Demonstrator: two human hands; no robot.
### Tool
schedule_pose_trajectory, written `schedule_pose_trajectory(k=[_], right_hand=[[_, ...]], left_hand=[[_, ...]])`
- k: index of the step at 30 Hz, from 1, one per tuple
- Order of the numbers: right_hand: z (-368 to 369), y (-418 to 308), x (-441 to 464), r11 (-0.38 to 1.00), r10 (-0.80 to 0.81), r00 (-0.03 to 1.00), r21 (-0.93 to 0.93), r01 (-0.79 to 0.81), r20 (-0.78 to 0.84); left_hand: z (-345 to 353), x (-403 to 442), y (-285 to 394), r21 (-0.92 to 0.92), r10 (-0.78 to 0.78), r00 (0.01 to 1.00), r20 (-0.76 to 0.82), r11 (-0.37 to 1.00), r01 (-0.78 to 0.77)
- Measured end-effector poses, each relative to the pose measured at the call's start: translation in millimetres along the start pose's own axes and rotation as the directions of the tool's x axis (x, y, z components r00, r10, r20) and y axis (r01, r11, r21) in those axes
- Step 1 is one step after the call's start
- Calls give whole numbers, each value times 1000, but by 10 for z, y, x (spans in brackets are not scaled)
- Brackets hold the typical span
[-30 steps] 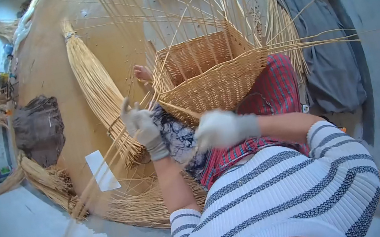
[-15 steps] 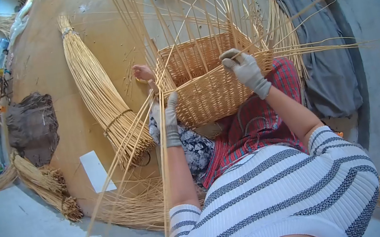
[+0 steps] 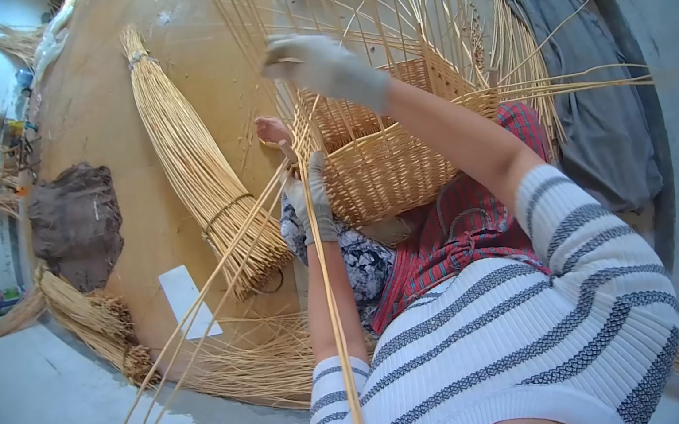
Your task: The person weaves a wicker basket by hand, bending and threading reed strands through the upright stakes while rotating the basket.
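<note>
A half-woven wicker basket (image 3: 391,169) rests tilted on my lap, with long upright canes rising from its walls. My left hand (image 3: 315,202), in a pale glove, grips the basket's near left corner, where several long canes (image 3: 328,295) trail down past my arm. Above the basket's left side is my right hand (image 3: 325,69), also gloved and blurred by motion. Its fingers are curled in among the upright canes; what they hold is too smeared to make out. A bare foot (image 3: 272,131) shows just beyond the basket's left corner.
A long tied bundle of canes (image 3: 200,154) lies on the board at left, near a white card (image 3: 188,302). Dark cloth (image 3: 77,224) lies farther left. Loose canes (image 3: 249,366) spread at the front. Grey fabric (image 3: 587,108) covers the right side.
My right hand has swung from the basket's near right rim up and left, over its left side. My left hand stays at the corner. The view has shifted slightly.
</note>
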State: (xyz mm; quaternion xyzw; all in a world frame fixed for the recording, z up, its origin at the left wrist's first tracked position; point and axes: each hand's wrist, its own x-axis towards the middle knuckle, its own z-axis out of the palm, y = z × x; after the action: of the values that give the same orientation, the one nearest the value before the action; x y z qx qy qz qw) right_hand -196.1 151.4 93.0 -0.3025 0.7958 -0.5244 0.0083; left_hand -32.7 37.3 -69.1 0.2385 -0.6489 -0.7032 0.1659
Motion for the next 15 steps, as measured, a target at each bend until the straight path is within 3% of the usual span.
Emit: schedule_pose_trajectory(k=[1,2,4,5,7,8,9,10,12,13,14,15], right_hand=[[167,168,231,995,-97,995,35,96,24],[273,354,352,994,-100,995,40,100,3],[391,608,545,979,47,995,-194,-64,-91],[369,562,540,980,45,994,-190,-63,-97],[358,482,442,796,397,874,-368,-480,-280],[240,419,241,909,195,956,-326,-260,-218],[152,306,47,972,123,966,-170,-164,-230],[79,188,-180,998,58,967,-10,-62,-248],[-271,157,-855,944,303,897,232,-236,-321],[-224,759,-1274,758,22,910,600,254,-414],[-190,1155,-1680,854,112,849,487,184,-517],[-292,1109,-2042,768,401,839,634,-89,-368]], left_hand=[[-22,25,-54,2,-49,998,-50,999,49],[25,6,-29,0,4,995,-105,1000,-4],[51,85,-139,34,14,991,-136,999,-9],[54,67,-111,61,1,984,-180,998,10],[31,40,-58,15,-72,987,-147,997,75],[-18,98,-153,-52,-52,994,-97,997,47],[-52,111,-232,-124,-37,998,-49,992,31],[-28,77,-88,-104,-157,987,-27,983,153],[12,51,-61,-166,-155,988,-10,974,152],[20,52,-76,-217,-135,991,12,967,134],[12,66,-116,-212,-83,995,52,973,92],[50,18,-112,-219,-86,995,50,971,95]])
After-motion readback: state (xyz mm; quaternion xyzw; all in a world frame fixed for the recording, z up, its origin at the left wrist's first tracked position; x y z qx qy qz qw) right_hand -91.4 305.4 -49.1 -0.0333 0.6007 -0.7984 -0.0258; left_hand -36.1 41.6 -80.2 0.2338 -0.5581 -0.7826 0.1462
